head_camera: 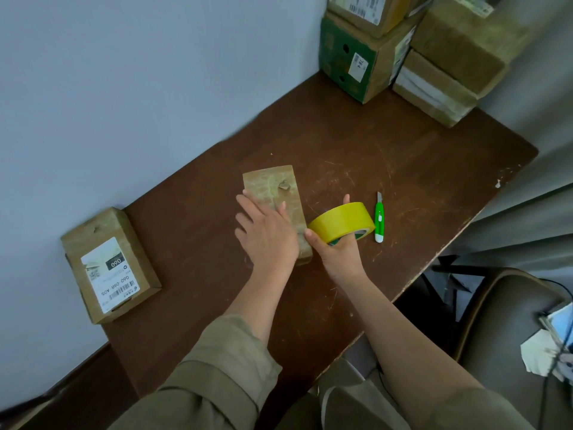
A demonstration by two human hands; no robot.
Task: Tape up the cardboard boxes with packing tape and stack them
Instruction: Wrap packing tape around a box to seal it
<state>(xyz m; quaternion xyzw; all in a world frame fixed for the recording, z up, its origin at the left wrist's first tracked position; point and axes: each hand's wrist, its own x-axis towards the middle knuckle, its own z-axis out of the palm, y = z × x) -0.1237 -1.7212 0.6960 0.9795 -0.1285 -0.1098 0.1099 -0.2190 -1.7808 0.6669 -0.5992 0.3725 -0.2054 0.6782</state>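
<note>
1. Left hand (266, 235) is flat, fingers straight, pressing on the small box (276, 197) mid-table (418, 181).
2. Right hand (336, 246) grips the yellow tape roll (341, 221) right beside the box.
3. Green cutter (379, 220) lies just past the roll.

A dark brown bench (387, 144) with a scratched, worn top stands against a pale blue-grey wall (139, 88). A green and white utility knife (379, 218) lies flat on the bench, its blade end pointing away from the person. Grey curtains (533, 197) hang along the bench's right edge. At the lower right stands a chair (496, 321) with a brownish seat, and at the frame's right edge some white paper (538, 356) and dark cables (548, 386) lie on it.
</note>
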